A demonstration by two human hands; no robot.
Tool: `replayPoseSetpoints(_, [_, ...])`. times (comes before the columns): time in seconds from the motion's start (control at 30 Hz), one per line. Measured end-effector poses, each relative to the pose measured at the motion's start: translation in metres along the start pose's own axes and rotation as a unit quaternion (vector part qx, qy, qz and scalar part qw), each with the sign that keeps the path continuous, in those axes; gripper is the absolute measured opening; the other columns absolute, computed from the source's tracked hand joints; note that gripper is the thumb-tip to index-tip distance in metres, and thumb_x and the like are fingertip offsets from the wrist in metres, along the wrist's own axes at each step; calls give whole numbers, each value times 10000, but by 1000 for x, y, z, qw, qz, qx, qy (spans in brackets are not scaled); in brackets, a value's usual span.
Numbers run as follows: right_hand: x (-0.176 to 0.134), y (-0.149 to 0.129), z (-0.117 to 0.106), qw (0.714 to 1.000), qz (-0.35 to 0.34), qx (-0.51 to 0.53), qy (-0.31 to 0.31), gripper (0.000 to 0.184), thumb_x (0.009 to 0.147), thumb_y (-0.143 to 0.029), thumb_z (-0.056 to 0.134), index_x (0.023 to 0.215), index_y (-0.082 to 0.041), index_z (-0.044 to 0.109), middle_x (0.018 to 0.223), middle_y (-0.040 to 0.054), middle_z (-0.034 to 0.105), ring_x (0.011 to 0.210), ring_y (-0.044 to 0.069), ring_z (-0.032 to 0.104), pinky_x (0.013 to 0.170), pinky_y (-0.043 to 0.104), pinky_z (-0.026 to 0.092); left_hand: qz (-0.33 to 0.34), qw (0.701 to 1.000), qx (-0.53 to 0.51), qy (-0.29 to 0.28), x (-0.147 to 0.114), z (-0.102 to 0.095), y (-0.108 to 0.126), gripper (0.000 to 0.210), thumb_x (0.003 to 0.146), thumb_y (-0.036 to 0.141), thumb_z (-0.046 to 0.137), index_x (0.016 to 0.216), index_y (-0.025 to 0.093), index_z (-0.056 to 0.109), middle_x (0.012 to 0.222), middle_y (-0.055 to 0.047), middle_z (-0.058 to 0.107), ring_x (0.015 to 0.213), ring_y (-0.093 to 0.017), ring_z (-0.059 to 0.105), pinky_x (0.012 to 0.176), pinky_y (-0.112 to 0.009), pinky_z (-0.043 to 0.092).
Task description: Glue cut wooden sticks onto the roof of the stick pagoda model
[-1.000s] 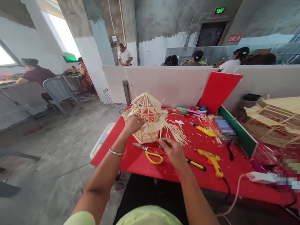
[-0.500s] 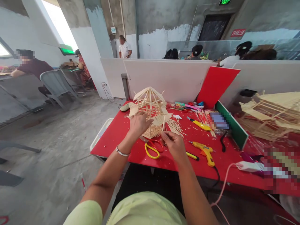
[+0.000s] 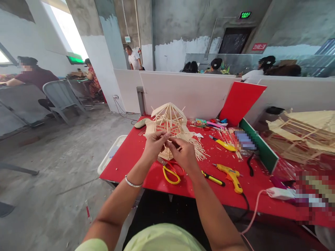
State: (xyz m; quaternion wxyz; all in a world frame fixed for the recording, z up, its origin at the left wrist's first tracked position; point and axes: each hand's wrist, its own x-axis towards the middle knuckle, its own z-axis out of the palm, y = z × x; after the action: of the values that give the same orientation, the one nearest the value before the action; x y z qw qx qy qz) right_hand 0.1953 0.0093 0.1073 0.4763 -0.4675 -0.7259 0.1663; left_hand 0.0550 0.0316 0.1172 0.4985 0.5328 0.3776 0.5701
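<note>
Your left hand [image 3: 155,144] and right hand [image 3: 184,153] meet just in front of the pale, pointed-roof wooden-stick model [image 3: 170,113], fingertips pinched together; can't tell what's between them. Model stands upright just beyond your fingers, its lower part partly hidden. Yellow-and-red-handled metal scissors [image 3: 172,182] nearer you than model; loose, thin pale sticks [image 3: 199,150] right of it.

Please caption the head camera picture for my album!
Left hand and right hand side by side before a stick model, scissors nearby.
</note>
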Motion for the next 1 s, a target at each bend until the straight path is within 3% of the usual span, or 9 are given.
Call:
replayPoseSetpoints(0.13, [-1, 6, -4, 1000, 2, 5, -3, 313, 923, -459, 556, 1060, -241, 734, 1029, 59, 754, 868, 201, 693, 749, 296, 513, 6, 1000, -3, 6, 17, -15, 1, 356, 771, 503, 728, 801, 154, 664, 627, 1, 624, 411, -75, 513, 331, -187, 349])
replayPoseSetpoints(0.4, [1, 22, -6, 1000, -8, -1, -4, 233, 930, -393, 569, 967, -236, 737, 956, 25, 754, 840, 178, 685, 780, 292, 512, 11, 991, 113, 65, 65, -54, -1, 328, 780, 442, 731, 709, 133, 644, 557, -8, 622, 371, -85, 533, 326, -181, 399])
replayPoseSetpoints(0.7, [2, 25, -6, 999, -18, 8, -36, 201, 936, -362, 571, 969, -242, 729, 959, 13, 747, 867, 160, 679, 788, 278, 507, -46, 990, 130, 11, 83, -49, 11, 327, 812, 393, 722, 656, 121, 631, 608, -65, 674, 416, -122, 604, 341, -194, 431])
replayPoseSetpoints(0.83, [-4, 29, -6, 1000, -3, 1, -30, 219, 935, -380, 567, 979, -247, 734, 947, 18, 751, 828, 164, 679, 763, 285, 509, -35, 984, 170, 26, 75, -49, 18, 268, 825, 353, 701, 695, 122, 657, 645, -69, 696, 432, -129, 625, 355, -189, 435])
replayPoseSetpoints(1.0, [-17, 45, -12, 998, 19, -32, -41, 261, 950, -392, 522, 1022, -264, 737, 987, 20, 759, 882, 173, 690, 757, 276, 506, 88, 954, 273, 85, 20, -30, 24, 266, 880, 339, 611, 700, 157, 683, 522, -5, 639, 433, -102, 603, 439, -171, 459])
